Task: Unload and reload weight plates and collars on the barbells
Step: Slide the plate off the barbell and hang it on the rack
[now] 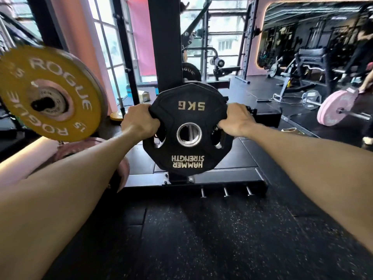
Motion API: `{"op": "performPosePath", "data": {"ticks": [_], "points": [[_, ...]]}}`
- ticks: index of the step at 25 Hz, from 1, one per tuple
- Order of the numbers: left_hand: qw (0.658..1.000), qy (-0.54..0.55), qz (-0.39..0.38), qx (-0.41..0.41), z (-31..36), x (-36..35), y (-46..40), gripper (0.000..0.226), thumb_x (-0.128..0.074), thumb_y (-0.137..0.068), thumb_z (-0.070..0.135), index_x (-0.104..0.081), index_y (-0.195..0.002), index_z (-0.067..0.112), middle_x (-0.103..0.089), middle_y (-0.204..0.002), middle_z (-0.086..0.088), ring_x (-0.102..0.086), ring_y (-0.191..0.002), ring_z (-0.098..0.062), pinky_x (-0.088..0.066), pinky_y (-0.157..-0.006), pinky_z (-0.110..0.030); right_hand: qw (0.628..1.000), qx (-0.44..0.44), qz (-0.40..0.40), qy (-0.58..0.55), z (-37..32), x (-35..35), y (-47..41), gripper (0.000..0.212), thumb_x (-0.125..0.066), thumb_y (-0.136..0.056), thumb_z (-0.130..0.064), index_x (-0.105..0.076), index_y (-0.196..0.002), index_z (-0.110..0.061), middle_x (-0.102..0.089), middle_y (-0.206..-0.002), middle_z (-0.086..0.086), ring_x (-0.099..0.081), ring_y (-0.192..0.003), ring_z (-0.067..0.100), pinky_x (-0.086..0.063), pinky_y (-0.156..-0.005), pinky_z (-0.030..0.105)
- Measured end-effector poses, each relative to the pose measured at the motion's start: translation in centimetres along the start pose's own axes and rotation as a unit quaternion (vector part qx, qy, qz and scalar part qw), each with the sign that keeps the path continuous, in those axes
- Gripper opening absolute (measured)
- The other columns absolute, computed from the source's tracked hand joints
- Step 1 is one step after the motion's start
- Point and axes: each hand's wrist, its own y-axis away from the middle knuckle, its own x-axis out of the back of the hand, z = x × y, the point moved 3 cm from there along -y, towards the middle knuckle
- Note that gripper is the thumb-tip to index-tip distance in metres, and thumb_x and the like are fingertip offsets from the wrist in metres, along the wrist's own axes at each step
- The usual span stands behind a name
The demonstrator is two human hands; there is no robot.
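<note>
1. The black plate, marked "5KG" and "HAMMER STRENGTH" with the lettering upside down, sits at the centre of the view, upright and facing the camera, held off the floor in front of the black rack upright.
2. The left hand grips the plate's rim at 9 o'clock, fingers curled over the edge near a grip slot.
3. The right hand grips the rim at 3 o'clock in the same way; both forearms reach in from the bottom corners.
4. Through the plate's steel-ringed centre hole a bit of metal shows, but I cannot tell whether the plate is on a peg.
5. At 6 o'clock below the plate lies the rack's base bar with three short metal pegs sticking out over the speckled rubber floor.
6. At 9 o'clock a yellow Rogue plate hangs on a bar end, with a pink plate just below it.
7. At 3 o'clock, well apart, a barbell with pink plates lies on the floor.
</note>
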Motion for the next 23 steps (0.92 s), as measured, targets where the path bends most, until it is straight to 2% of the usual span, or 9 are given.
{"op": "performPosePath", "data": {"ticks": [2,4,7,10,12,14,17,19,23], "points": [[1.000,-0.013,0.014,0.008,1.7,5.1,-3.0,0.016,-0.056,-0.076,0.016,-0.050,-0.063,0.024,-0.052,-0.072,-0.004,-0.047,-0.071,-0.029,-0.038,-0.065,-0.034,1.000,0.011,-0.013,-0.006,-3.6,4.9,-2.5,0.007,-0.061,-0.076,-0.012,-0.054,-0.074,-0.011,-0.056,-0.080,0.002,-0.060,-0.080,0.031,-0.045,-0.065,0.032],[0.999,-0.026,0.020,0.011,3.9,10.8,-6.4,0.022,-0.057,-0.075,0.017,-0.046,-0.059,0.025,-0.052,-0.074,-0.006,-0.045,-0.070,-0.029,-0.035,-0.064,-0.033,0.999,0.017,-0.027,-0.010,-7.7,10.5,-5.0,0.015,-0.060,-0.077,-0.012,-0.049,-0.066,-0.015,-0.052,-0.074,0.000,-0.058,-0.077,0.030,-0.042,-0.064,0.031],[0.999,-0.032,0.037,0.009,7.0,19.3,-11.3,0.024,-0.059,-0.073,0.015,-0.045,-0.057,0.024,-0.057,-0.071,-0.008,-0.049,-0.070,-0.030,-0.033,-0.062,-0.030,0.999,0.033,-0.026,-0.013,-13.2,18.4,-8.6,0.016,-0.060,-0.077,-0.011,-0.048,-0.066,-0.017,-0.052,-0.073,0.000,-0.056,-0.070,0.025,-0.041,-0.059,0.028],[0.998,-0.017,0.057,0.020,10.5,28.9,-16.3,0.020,-0.060,-0.072,0.016,-0.049,-0.057,0.024,-0.049,-0.057,0.004,-0.049,-0.064,-0.027,-0.035,-0.056,-0.029,0.998,0.061,-0.015,-0.024,-19.4,26.8,-12.9,0.011,-0.060,-0.073,-0.011,-0.052,-0.069,-0.016,-0.057,-0.075,0.003,-0.057,-0.064,0.021,-0.042,-0.055,0.027],[0.997,-0.024,0.070,0.024,12.6,34.9,-19.1,0.019,-0.061,-0.071,0.016,-0.050,-0.056,0.022,-0.048,-0.057,0.006,-0.050,-0.064,-0.027,-0.038,-0.058,-0.029,0.996,0.081,0.003,-0.034,-23.2,31.8,-15.4,0.009,-0.061,-0.070,-0.010,-0.053,-0.067,-0.012,-0.058,-0.072,0.005,-0.058,-0.060,0.022,-0.043,-0.052,0.027],[0.996,-0.037,0.082,0.025,14.1,40.0,-21.4,0.020,-0.061,-0.071,0.015,-0.049,-0.056,0.021,-0.050,-0.059,0.003,-0.052,-0.068,-0.030,-0.041,-0.060,-0.032,0.994,0.098,0.014,-0.043,-26.8,35.7,-17.2,0.014,-0.061,-0.068,-0.011,-0.050,-0.060,-0.012,-0.057,-0.066,0.004,-0.056,-0.055,0.019,-0.038,-0.045,0.023],[0.992,-0.041,0.112,0.038,14.1,45.6,-23.2,0.016,-0.058,-0.070,0.015,-0.049,-0.057,0.018,-0.055,-0.063,-0.002,-0.057,-0.070,-0.034,-0.048,-0.062,-0.035,0.989,0.135,0.038,-0.041,-31.6,38.9,-18.9,0.015,-0.063,-0.068,-0.013,-0.051,-0.058,-0.015,-0.055,-0.063,-0.001,-0.053,-0.053,0.013,-0.032,-0.041,0.019],[0.990,-0.042,0.127,0.038,12.8,48.6,-24.0,0.012,-0.057,-0.069,0.016,-0.051,-0.059,0.015,-0.056,-0.063,-0.004,-0.059,-0.068,-0.034,-0.046,-0.059,-0.034,0.987,0.152,0.044,-0.037,-35.0,39.6,-19.3,0.012,-0.064,-0.067,-0.015,-0.054,-0.060,-0.014,-0.056,-0.063,0.000,-0.055,-0.056,0.014,-0.034,-0.045,0.022],[0.987,-0.064,0.146,0.029,7.0,53.5,-24.6,0.009,-0.058,-0.075,0.019,-0.060,-0.069,0.012,-0.055,-0.064,-0.006,-0.059,-0.071,-0.035,-0.050,-0.063,-0.036,0.984,0.169,0.053,-0.028,-42.5,38.0,-18.9,0.011,-0.067,-0.069,-0.017,-0.059,-0.066,-0.010,-0.061,-0.070,0.003,-0.060,-0.064,0.022,-0.041,-0.054,0.026]]}}
